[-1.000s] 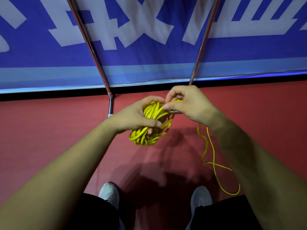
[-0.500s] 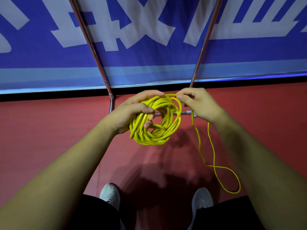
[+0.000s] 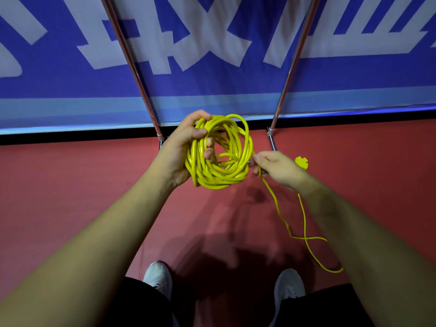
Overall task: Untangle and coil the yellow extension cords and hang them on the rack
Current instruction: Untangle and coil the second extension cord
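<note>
A blue banner fills the view beyond both hands, with red floor beneath them. The rack's metal poles slant up just behind the hands. The yellow extension cord coil hangs in the left hand, whose thumb and fingers curl through and around the bundled loops. To its right, the right hand pinches the cord just where it leaves the coil. Below that hand the loose tail drops to the floor and crosses itself in a small loop. A yellow plug end shows just beyond the right hand.

Coiling looks nearly finished. The next move probably calls for drawing up the tail, undoing its crossing, and laying another loop onto the coil.
</note>
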The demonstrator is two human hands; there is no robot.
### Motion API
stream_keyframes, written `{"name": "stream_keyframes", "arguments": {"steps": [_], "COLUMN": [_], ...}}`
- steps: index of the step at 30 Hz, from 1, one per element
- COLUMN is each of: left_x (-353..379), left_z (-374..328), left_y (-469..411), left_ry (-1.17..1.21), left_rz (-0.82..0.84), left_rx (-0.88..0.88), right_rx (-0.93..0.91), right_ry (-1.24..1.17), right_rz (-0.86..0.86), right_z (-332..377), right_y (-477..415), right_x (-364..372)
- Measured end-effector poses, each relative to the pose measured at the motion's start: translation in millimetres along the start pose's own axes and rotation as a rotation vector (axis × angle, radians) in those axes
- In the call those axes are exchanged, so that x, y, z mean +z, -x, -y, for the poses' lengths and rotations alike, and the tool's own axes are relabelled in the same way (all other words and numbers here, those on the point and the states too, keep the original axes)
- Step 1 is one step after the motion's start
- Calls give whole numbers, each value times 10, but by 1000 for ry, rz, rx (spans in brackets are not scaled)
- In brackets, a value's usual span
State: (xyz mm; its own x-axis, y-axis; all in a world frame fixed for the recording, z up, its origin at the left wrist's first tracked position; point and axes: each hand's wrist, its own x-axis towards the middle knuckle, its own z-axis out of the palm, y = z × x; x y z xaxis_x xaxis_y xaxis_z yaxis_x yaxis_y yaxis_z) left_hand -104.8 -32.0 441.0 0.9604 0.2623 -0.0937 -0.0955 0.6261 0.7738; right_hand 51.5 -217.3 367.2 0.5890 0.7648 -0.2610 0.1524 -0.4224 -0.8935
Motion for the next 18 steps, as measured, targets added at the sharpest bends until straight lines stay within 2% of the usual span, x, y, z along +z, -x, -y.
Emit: {"name": "stream_keyframes", "arguments": {"steps": [7, 13, 18], "left_x": [-32, -92, -184], "left_z": [-11, -188, -285], "left_y": [-50, -56, -65], "left_ry": [161, 159, 75], "left_rz": [-81, -190, -311], "left_rx": [108, 280, 374], "right_rx": [69, 273, 181], "right_ry": [-55, 32, 116], "right_rz": [35, 226, 229], "right_z": [12, 13, 309], "right_y": [-12, 115, 185], "right_x": [251, 405, 594]}}
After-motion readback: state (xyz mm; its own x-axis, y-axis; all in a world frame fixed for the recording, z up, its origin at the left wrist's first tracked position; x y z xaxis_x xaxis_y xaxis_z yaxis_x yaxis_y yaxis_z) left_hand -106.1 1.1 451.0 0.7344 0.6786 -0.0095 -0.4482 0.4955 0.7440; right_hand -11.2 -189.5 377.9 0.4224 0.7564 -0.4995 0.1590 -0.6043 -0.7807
